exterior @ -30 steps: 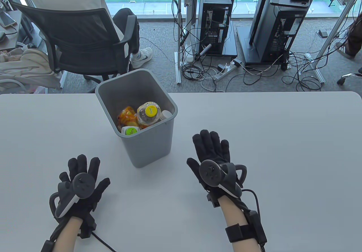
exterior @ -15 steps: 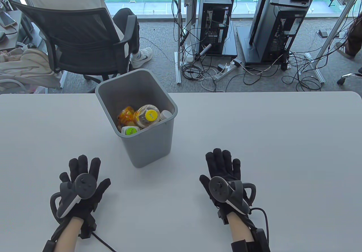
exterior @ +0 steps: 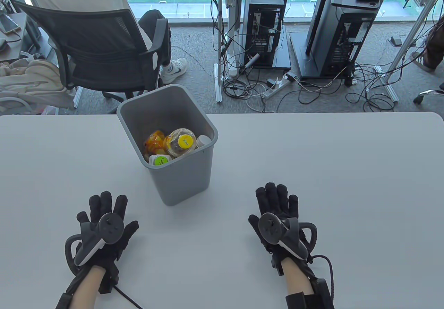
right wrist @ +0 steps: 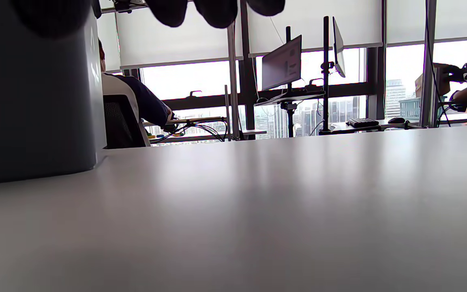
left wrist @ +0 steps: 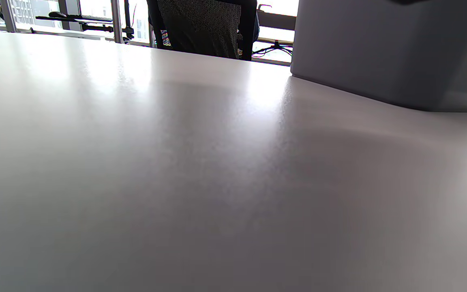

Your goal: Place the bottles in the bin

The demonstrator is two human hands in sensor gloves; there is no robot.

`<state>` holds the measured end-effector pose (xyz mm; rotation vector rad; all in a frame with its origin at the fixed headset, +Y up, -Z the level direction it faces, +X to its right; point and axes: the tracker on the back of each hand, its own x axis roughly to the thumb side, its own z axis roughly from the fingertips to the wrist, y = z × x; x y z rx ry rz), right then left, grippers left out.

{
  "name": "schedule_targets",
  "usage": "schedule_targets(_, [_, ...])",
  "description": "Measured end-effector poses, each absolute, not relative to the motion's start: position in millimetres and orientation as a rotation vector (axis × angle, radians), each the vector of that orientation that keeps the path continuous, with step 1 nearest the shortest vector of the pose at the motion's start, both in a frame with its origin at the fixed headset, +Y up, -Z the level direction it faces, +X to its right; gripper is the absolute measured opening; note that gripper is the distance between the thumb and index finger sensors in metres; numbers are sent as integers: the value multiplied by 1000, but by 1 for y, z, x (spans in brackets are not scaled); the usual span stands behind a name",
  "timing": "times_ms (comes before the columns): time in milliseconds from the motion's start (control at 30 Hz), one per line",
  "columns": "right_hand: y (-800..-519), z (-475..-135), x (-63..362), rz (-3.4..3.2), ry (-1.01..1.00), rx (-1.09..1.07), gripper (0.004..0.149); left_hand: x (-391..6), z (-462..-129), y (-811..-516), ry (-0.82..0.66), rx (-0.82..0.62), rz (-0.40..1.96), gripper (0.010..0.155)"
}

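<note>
We see both grips empty and spread: the black-gloved left hand (exterior: 104,224) lies palm-down on the pale grey worktop (exterior: 312,156) with its fingers fanned apart, holding nothing, and the black-gloved right hand (exterior: 277,215) lies flat the same way, fingers straight and closer together, also holding nothing. A grey-and-white tracker is strapped over the back of each hand. Between the two hands and a little farther from us stands the grey plastic rectangular bin (exterior: 184,180), upright on the worktop, apart from both hands. Inside it we count several bottles packed together: a clear plastic bottle with a yellow cap (exterior: 180,142) on top near the middle, an orange-labelled bottle (exterior: 154,142) to its left, a bottle with a green cap (exterior: 160,160) against the near wall, and a white cap (exterior: 204,139) at the right wall. In the left wrist view the bin's wall (left wrist: 387,52) fills the upper right; in the right wrist view it rises at the left (right wrist: 35,101), with gloved fingertips (right wrist: 213,12) hanging from the top edge.
</note>
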<state>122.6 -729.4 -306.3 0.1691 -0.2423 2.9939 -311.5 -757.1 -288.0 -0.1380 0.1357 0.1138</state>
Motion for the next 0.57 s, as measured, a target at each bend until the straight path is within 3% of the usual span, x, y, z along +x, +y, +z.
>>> schedule_targets(567, [-733, -308, 127, 2970, -182, 149, 76, -310, -287, -757, 132, -134, 107, 81])
